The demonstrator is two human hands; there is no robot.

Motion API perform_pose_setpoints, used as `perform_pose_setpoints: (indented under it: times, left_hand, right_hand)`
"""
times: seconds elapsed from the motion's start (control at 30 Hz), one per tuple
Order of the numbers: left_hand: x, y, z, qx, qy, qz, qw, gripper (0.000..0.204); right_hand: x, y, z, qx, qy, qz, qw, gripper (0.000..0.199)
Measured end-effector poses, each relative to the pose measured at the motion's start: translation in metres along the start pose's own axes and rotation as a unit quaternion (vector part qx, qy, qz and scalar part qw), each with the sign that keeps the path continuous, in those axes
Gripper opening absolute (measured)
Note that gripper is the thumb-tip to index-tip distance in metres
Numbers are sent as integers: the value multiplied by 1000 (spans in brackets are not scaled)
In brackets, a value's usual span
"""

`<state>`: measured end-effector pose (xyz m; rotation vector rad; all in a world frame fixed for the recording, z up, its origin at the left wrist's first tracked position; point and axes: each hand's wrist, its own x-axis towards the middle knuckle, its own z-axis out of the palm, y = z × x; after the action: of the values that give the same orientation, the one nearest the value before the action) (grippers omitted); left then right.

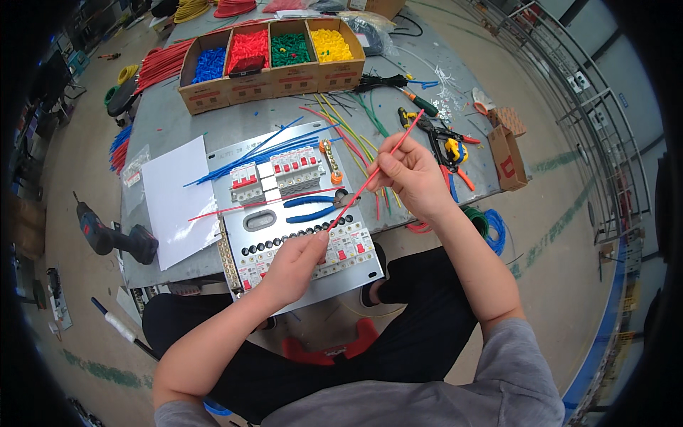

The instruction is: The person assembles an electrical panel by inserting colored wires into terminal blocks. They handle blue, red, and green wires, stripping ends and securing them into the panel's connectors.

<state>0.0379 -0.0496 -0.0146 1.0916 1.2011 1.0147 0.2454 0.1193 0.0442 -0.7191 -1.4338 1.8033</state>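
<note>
Left hand: The person's bare left hand (293, 269) is above the near part of the panel, fingers curled in, thumb and forefinger pinching the near end of a thin, straight red wire (353, 199). Whether this hand also touches the panel, I cannot tell.
Right hand: The bare right hand (407, 176), farther away and to the right, pinches the same wire between thumb and fingertips; its other fingers are loosely bent.
Red wire: Held taut-looking and slanting, it runs from the left hand up to the far right, a free length sticking out past the right hand.
Panel: A flat, silvery metal mounting plate (277, 229) lies at the near edge of a grey table (160, 127). Toward its far side stand two groups of grey circuit breakers with red switches (295, 171); a row of white breakers with red switches (341, 256) lines its near side, partly hidden by the left hand.
On the panel: Pliers with blue handles (309, 201) lie between the breaker rows, near the held wire. Loose blue wires (284, 148) cross the far side, and a second red wire (213, 213) lies across the middle.
Left of panel: A blank white sheet (178, 199), then a dark cordless drill (114, 238).
Far side: A cardboard box with four compartments (206, 99) holds small blue, red, green and yellow pieces.
Right: A green-handled screwdriver (422, 103) lies among hand tools.
</note>
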Motion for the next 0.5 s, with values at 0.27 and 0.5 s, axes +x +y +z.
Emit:
perform_pose_setpoints:
  times: [0.27, 0.5]
  left_hand:
    - [-9, 1, -3, 222, 84, 107, 965, 41]
    - [-12, -13, 2, 476, 54, 248, 842, 25]
  right_hand:
    - [-39, -39, 36, -424, -7, -72, 903, 23]
    - [-110, -54, 73, -173, -317, -319, 876, 38]
